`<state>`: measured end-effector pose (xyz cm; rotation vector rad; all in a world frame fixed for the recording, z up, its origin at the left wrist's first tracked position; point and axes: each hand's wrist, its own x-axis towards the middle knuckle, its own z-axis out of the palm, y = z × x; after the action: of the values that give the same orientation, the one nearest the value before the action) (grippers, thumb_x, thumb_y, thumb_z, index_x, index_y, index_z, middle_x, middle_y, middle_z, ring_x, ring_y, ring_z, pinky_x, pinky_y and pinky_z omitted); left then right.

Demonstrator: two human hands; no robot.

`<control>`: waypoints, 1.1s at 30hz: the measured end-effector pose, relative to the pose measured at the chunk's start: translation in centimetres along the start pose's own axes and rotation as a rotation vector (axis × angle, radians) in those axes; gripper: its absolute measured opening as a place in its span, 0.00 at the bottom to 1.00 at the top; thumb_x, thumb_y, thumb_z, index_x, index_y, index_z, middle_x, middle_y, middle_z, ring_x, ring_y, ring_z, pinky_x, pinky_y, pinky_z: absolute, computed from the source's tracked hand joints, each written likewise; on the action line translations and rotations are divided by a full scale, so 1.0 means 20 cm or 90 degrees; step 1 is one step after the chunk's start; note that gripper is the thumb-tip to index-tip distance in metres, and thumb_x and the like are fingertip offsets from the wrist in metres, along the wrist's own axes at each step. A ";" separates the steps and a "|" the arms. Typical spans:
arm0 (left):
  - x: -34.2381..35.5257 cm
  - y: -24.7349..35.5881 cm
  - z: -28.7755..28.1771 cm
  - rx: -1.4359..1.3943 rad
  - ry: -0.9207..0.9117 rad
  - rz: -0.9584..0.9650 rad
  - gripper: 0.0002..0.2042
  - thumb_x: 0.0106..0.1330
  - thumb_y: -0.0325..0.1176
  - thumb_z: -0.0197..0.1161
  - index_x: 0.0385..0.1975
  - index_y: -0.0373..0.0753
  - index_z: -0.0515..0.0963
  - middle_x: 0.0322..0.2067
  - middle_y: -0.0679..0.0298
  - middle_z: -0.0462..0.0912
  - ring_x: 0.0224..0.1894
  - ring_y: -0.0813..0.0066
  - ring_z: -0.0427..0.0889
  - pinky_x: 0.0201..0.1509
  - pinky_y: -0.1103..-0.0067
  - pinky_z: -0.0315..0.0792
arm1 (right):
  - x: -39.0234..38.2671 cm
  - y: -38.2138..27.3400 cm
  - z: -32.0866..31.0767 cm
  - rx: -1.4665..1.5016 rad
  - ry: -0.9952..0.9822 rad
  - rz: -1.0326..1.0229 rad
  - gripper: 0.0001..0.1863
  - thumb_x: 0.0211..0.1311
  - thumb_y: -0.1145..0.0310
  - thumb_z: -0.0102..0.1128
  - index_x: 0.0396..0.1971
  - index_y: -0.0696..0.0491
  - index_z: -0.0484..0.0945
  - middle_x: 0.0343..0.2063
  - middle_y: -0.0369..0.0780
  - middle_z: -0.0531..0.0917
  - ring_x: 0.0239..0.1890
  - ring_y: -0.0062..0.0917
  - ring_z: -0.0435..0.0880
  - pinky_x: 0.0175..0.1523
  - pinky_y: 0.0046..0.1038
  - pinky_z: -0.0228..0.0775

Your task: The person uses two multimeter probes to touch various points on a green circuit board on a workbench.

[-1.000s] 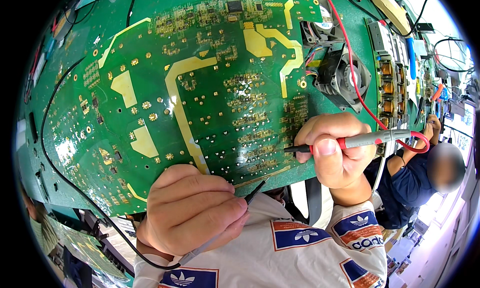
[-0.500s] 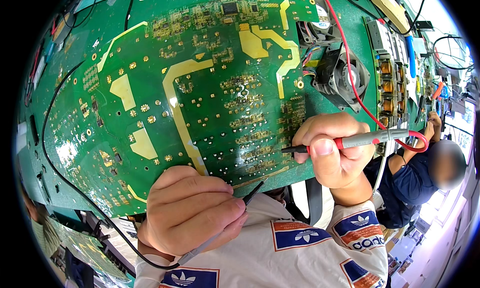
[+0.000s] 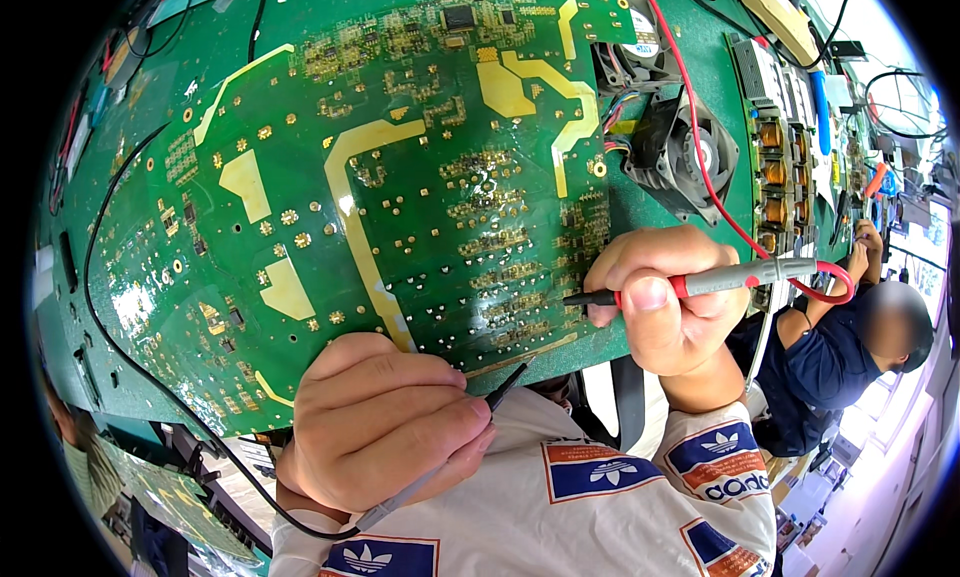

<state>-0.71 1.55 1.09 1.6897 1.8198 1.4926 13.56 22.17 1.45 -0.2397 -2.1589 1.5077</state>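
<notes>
A large green circuit board [image 3: 280,167] with gold traces and rows of solder points lies below me. My right hand [image 3: 660,297] is closed around a red and grey test probe [image 3: 730,281]; its black tip points left at the board's lower right, and I cannot tell whether it touches. My left hand [image 3: 380,427] wraps round a second probe [image 3: 505,385], black and grey, at the board's lower edge, its tip angled up and right near that edge. A black lead runs from it up the left side, and a red lead [image 3: 700,137] loops from the other.
Two cooling fans [image 3: 675,152] sit right of the board, beside another board with copper coils [image 3: 775,177]. At far right a co-worker [image 3: 835,362] in dark clothing works with hands raised. Tools and cables [image 3: 800,27] crowd the back right; another board [image 3: 170,487] is at lower left.
The board appears slightly further left than a second ago, as does my right hand with its probe. Both grips are the same. The co-worker's head has shifted slightly.
</notes>
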 end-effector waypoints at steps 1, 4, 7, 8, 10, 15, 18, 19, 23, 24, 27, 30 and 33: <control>0.00 0.00 0.00 0.000 -0.001 -0.001 0.11 0.45 0.31 0.77 0.26 0.42 0.80 0.21 0.67 0.84 0.28 0.67 0.86 0.31 0.74 0.69 | 0.00 0.00 0.01 0.000 0.011 -0.002 0.17 0.73 0.66 0.55 0.29 0.66 0.73 0.17 0.48 0.79 0.15 0.26 0.78 0.21 0.25 0.70; 0.00 0.00 0.00 0.006 0.001 -0.002 0.10 0.46 0.31 0.76 0.25 0.42 0.80 0.21 0.67 0.84 0.28 0.67 0.86 0.31 0.74 0.69 | -0.02 0.02 -0.01 -0.007 -0.001 -0.004 0.07 0.68 0.73 0.61 0.31 0.61 0.76 0.22 0.42 0.82 0.18 0.23 0.80 0.23 0.23 0.71; 0.00 0.00 0.00 0.006 0.001 0.000 0.10 0.46 0.31 0.76 0.25 0.42 0.80 0.20 0.67 0.84 0.28 0.67 0.86 0.32 0.74 0.69 | -0.03 0.03 -0.03 -0.001 -0.009 -0.008 0.04 0.65 0.76 0.64 0.33 0.59 0.78 0.25 0.38 0.83 0.19 0.21 0.80 0.24 0.23 0.71; 0.00 0.00 0.00 0.003 0.000 -0.001 0.10 0.46 0.31 0.76 0.25 0.42 0.80 0.20 0.67 0.84 0.28 0.67 0.86 0.32 0.74 0.69 | -0.03 0.03 -0.02 0.000 -0.005 -0.008 0.04 0.65 0.76 0.64 0.33 0.58 0.78 0.24 0.38 0.83 0.19 0.21 0.80 0.24 0.22 0.70; 0.00 0.00 0.00 -0.003 -0.002 -0.002 0.10 0.46 0.31 0.76 0.25 0.42 0.80 0.20 0.67 0.84 0.28 0.67 0.86 0.32 0.74 0.69 | -0.03 0.03 -0.02 -0.001 0.004 -0.007 0.04 0.64 0.76 0.65 0.33 0.58 0.78 0.24 0.38 0.83 0.19 0.21 0.80 0.24 0.22 0.70; 0.00 0.00 -0.01 0.002 -0.004 -0.002 0.10 0.46 0.31 0.76 0.25 0.42 0.80 0.20 0.67 0.84 0.28 0.66 0.86 0.31 0.74 0.69 | 0.00 -0.01 0.00 -0.020 0.003 0.005 0.17 0.72 0.67 0.55 0.28 0.66 0.74 0.18 0.48 0.79 0.16 0.26 0.78 0.21 0.25 0.71; 0.00 0.00 0.00 0.002 0.001 0.003 0.10 0.46 0.31 0.76 0.25 0.42 0.80 0.20 0.67 0.84 0.28 0.66 0.86 0.31 0.74 0.69 | -0.01 0.00 -0.01 -0.020 0.002 0.003 0.12 0.69 0.70 0.59 0.30 0.63 0.75 0.20 0.45 0.81 0.17 0.25 0.79 0.22 0.24 0.71; 0.00 0.00 0.00 0.002 0.002 0.005 0.10 0.46 0.31 0.76 0.25 0.42 0.80 0.20 0.67 0.84 0.28 0.67 0.86 0.31 0.74 0.69 | -0.02 0.01 -0.02 -0.019 0.004 0.000 0.07 0.67 0.73 0.62 0.31 0.61 0.77 0.22 0.41 0.82 0.18 0.23 0.80 0.23 0.23 0.70; 0.00 0.00 0.00 0.003 0.006 0.005 0.10 0.46 0.31 0.76 0.24 0.42 0.80 0.20 0.67 0.84 0.28 0.67 0.86 0.31 0.74 0.69 | 0.00 -0.01 0.00 -0.011 -0.002 0.005 0.16 0.72 0.67 0.55 0.29 0.66 0.73 0.18 0.49 0.79 0.15 0.26 0.78 0.21 0.25 0.71; 0.00 0.00 0.00 0.004 0.007 0.005 0.10 0.46 0.31 0.76 0.24 0.42 0.80 0.20 0.67 0.84 0.28 0.67 0.86 0.31 0.73 0.69 | 0.00 0.00 -0.01 -0.010 -0.002 0.005 0.12 0.70 0.70 0.58 0.30 0.64 0.75 0.20 0.45 0.81 0.17 0.25 0.79 0.22 0.24 0.71; 0.00 0.00 0.00 0.005 0.007 0.003 0.10 0.46 0.31 0.76 0.24 0.42 0.80 0.20 0.67 0.84 0.28 0.67 0.86 0.31 0.73 0.69 | -0.03 0.03 -0.02 -0.003 0.006 0.004 0.04 0.64 0.75 0.65 0.32 0.58 0.78 0.24 0.38 0.83 0.19 0.22 0.80 0.24 0.22 0.71; 0.00 0.00 -0.01 0.004 0.000 0.001 0.10 0.46 0.32 0.76 0.25 0.42 0.80 0.20 0.67 0.84 0.28 0.66 0.86 0.31 0.73 0.69 | -0.03 0.03 -0.01 0.010 0.019 -0.002 0.04 0.64 0.75 0.65 0.32 0.58 0.78 0.23 0.37 0.83 0.18 0.21 0.80 0.24 0.22 0.70; 0.00 0.00 -0.01 0.003 -0.004 -0.001 0.10 0.46 0.32 0.77 0.25 0.42 0.80 0.21 0.67 0.84 0.28 0.66 0.86 0.31 0.73 0.70 | -0.03 0.04 -0.02 0.006 0.008 -0.004 0.04 0.64 0.76 0.65 0.32 0.58 0.78 0.23 0.37 0.83 0.18 0.21 0.80 0.23 0.22 0.70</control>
<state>-0.85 1.48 1.11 1.6935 1.8223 1.4814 14.15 22.51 0.66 -0.2382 -2.1410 1.5077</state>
